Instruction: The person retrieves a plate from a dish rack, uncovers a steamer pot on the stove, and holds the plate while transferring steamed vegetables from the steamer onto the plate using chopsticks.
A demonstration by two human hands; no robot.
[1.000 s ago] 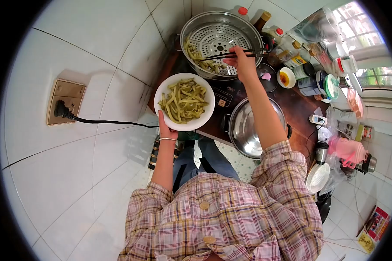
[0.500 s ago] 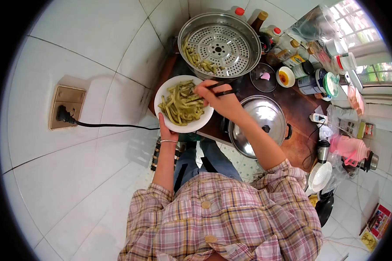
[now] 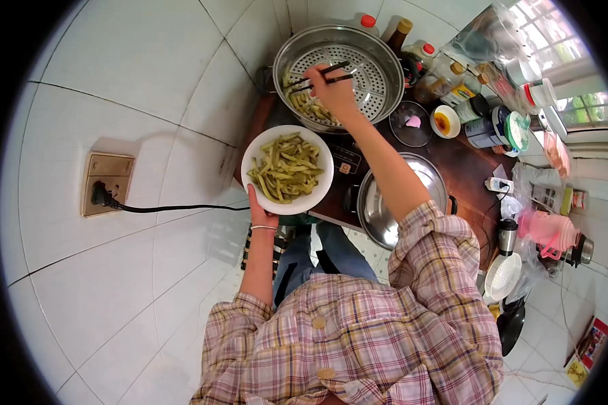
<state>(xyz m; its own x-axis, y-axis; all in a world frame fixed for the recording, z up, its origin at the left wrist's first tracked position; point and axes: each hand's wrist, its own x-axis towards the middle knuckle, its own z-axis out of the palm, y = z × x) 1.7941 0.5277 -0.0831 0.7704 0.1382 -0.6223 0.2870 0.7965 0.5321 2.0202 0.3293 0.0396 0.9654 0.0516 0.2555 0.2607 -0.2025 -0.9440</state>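
My left hand [image 3: 260,210] grips the lower left rim of a white plate [image 3: 321,191], which carries a heap of green bean-like pieces [image 3: 287,167]. Above the plate stands a round metal steamer [image 3: 393,88] with a perforated bottom. More green pieces [image 3: 312,108] lie along its lower left side. Over the steamer's left part is my right hand [image 3: 327,88], closed on a pair of black chopsticks [image 3: 338,73]. Their tips reach toward the green pieces at the left wall; whether they pinch any is too small to tell.
Right of the plate sits a domed metal lid [image 3: 385,209]. A small bowl with orange liquid [image 3: 444,121], a glass lid [image 3: 409,124] and several bottles [image 3: 466,88] stand behind it. A black cord [image 3: 182,208] runs from the wall socket at left.
My right hand and the chopsticks have moved up from the plate to the steamer. The plate in my left hand appears slightly lower in view.
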